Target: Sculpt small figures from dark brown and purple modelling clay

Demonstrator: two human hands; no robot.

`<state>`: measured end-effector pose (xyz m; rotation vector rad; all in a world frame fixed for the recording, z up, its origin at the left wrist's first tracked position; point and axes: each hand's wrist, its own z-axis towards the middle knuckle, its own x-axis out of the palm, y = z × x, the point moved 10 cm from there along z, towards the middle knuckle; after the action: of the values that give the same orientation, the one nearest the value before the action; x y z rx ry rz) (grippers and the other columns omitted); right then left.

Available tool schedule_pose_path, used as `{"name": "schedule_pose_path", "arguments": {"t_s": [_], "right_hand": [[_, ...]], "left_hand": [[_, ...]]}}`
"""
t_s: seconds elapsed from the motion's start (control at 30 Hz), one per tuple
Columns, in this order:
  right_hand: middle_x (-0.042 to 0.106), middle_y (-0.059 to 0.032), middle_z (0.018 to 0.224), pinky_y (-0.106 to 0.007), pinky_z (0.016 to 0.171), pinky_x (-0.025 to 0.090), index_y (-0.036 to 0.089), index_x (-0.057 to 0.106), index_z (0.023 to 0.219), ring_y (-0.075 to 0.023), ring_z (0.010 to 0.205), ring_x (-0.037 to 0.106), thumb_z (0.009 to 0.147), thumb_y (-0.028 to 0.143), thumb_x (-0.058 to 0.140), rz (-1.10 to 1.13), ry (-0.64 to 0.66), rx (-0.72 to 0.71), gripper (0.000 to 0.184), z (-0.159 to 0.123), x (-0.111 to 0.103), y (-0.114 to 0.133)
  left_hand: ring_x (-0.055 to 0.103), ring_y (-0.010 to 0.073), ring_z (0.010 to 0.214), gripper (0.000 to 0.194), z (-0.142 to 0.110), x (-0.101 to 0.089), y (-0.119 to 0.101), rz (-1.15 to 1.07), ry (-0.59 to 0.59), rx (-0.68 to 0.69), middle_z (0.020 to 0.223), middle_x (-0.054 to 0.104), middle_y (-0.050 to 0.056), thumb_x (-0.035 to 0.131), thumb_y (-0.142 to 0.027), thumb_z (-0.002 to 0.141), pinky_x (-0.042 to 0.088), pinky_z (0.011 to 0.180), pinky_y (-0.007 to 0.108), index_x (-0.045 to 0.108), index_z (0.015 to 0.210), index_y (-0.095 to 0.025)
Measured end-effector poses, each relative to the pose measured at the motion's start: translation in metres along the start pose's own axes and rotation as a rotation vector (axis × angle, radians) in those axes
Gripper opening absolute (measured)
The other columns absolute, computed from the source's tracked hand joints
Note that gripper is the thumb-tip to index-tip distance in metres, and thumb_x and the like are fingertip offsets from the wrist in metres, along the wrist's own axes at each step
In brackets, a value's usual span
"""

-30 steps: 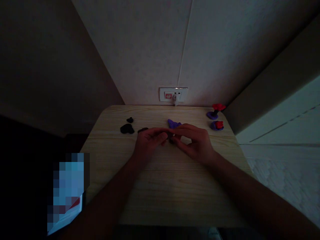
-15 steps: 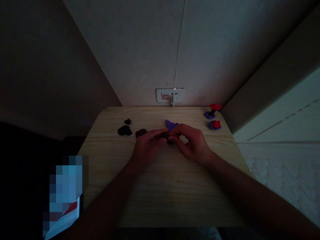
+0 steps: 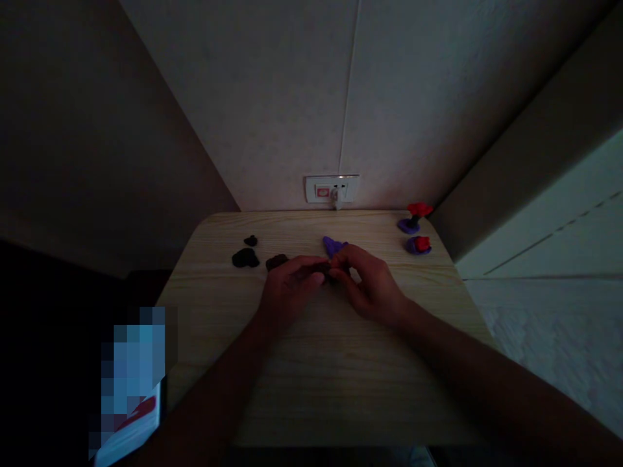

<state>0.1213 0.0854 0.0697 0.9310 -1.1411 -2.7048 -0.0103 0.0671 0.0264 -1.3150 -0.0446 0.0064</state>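
Left hand (image 3: 289, 288) and right hand (image 3: 372, 285) meet over the middle of the desk (image 3: 341, 376) in the head view, both working on one small dark brown piece (image 3: 320, 268). The left hand has its thumb and fingers closed about the piece from the left, with the thumb on the near side. The right hand pinches at the piece's right end between thumb and forefinger, its knuckles arched and the wrist angled in from the right. Fingers hide much of the piece, so its full shape cannot be told.

Just beyond the left hand's knuckles lies a brown lump (image 3: 277, 262), partly covered by that hand. Farther left are a flat black piece (image 3: 245, 257) and, behind it, a smaller black bit (image 3: 250, 240), the two apart. A purple piece (image 3: 333, 246) lies just behind the right hand's fingers, partly hidden by them.

At the far right corner, a red flower shape (image 3: 419, 209) stands on a dark stem over a purple base (image 3: 407, 226). Nearer, a red piece (image 3: 423, 243) sits in a purple cup-like form (image 3: 411, 246). Behind the desk, a plug (image 3: 337, 197) is in the wall socket (image 3: 311, 190). At lower left, a lit screen (image 3: 129, 438) shows, partly pixelated.
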Motion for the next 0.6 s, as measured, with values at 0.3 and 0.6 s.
{"name": "schedule_pose_path", "arguments": {"t_s": [0.3,0.6], "right_hand": [[0.063,-0.0055,0.090,-0.031,0.070,0.049,0.019,0.062,0.101,-0.0178,0.080,0.057,0.091,0.019,0.064,0.049,-0.017,0.053,0.011,0.001,-0.002,-0.007],[0.061,-0.0054,0.090,-0.031,0.073,0.047,0.019,0.061,0.096,-0.0179,0.082,0.056,0.093,0.019,0.064,0.017,0.097,0.000,0.004,0.005,0.005,-0.009]], "left_hand": [[0.074,0.0208,0.097,0.021,0.000,-0.006,0.004,0.147,-0.055,0.013,0.104,0.077,0.007,0.074,-0.025,0.085,0.059,0.090,0.036,0.075,0.105,-0.020],[0.070,0.0205,0.096,0.019,-0.001,-0.007,-0.009,0.353,-0.049,0.138,0.104,0.076,0.006,0.070,-0.026,0.089,0.055,0.092,0.037,0.076,0.107,-0.023]]}}
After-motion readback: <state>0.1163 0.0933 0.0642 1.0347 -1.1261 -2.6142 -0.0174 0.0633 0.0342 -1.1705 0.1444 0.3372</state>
